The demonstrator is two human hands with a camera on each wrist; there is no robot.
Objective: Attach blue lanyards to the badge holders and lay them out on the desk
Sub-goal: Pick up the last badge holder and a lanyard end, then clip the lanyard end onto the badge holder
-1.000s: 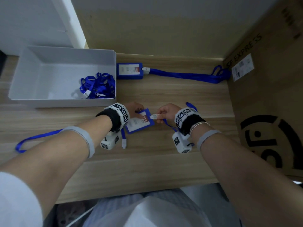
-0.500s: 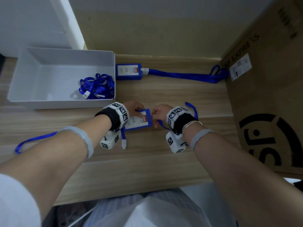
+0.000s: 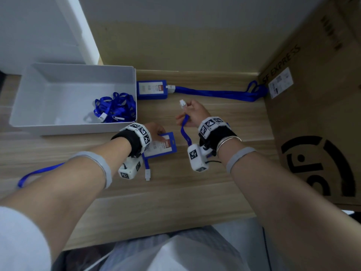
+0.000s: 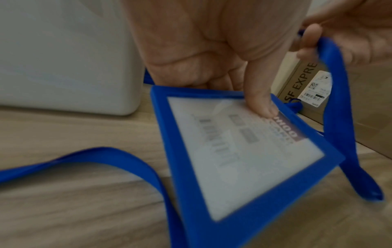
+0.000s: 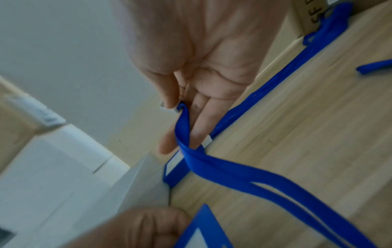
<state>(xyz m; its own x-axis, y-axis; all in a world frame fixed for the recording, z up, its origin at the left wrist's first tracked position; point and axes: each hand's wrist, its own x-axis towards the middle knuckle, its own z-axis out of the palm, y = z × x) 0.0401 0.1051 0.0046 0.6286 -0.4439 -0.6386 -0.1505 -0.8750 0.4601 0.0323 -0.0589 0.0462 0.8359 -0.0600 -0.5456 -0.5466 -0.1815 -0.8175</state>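
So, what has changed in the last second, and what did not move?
The right hand pulled the lanyard clip away from the badge holder, up toward the far edge of the desk; it was at the holder's end before. The left hand still holds the holder. The finished badge and the tray stayed.

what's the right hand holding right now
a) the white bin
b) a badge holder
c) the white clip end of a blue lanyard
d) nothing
c: the right hand pinches the white clip with the blue lanyard hanging from it, raised clear of the badge holder, which the left hand grips.
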